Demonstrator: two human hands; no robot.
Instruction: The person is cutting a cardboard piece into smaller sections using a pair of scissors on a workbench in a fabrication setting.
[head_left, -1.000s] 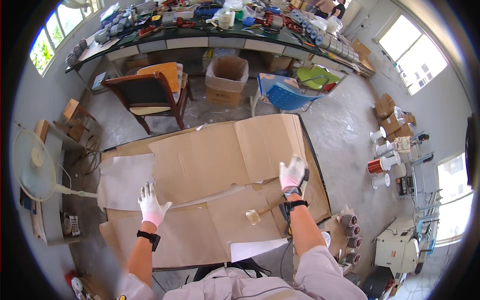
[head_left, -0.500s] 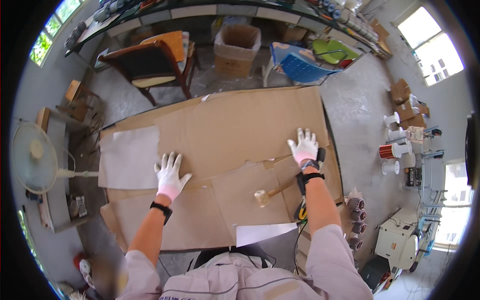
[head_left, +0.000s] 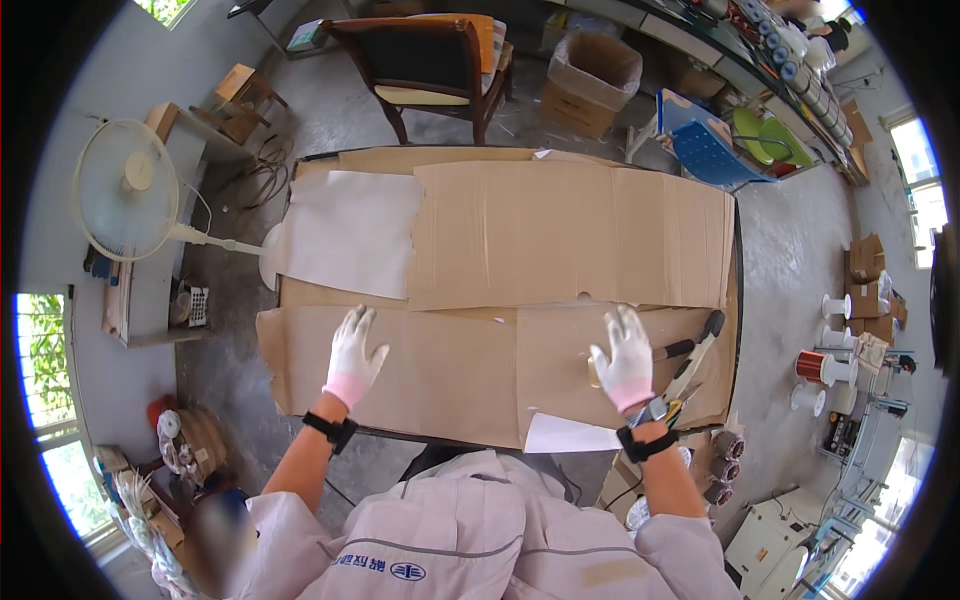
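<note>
Both my hands wear white gloves with pink cuffs. My left hand (head_left: 355, 358) is over the near-left cardboard, its fingers stretched out and holding nothing. Over the near-right part, my right hand (head_left: 624, 360) has its fingers apart, also empty. Whether either hand touches the surface I cannot tell. A large brown cardboard sheet (head_left: 540, 235) lies across the far half of the table, beyond both hands. A mallet (head_left: 672, 350) lies beside my right hand, which partly hides it. Right of that hand is a long pale tool with a dark tip (head_left: 693, 360).
A pale sheet (head_left: 350, 235) covers the table's far left, and white paper (head_left: 570, 434) lies at its near edge. A standing fan (head_left: 128, 190) is on the left. Beyond the table stand a chair (head_left: 425, 65), a lined carton (head_left: 590, 85) and a blue chair (head_left: 705, 140).
My hands have drawn back from the far cardboard toward my body, and the right one is now by the mallet. The view has shifted, showing more of the left side.
</note>
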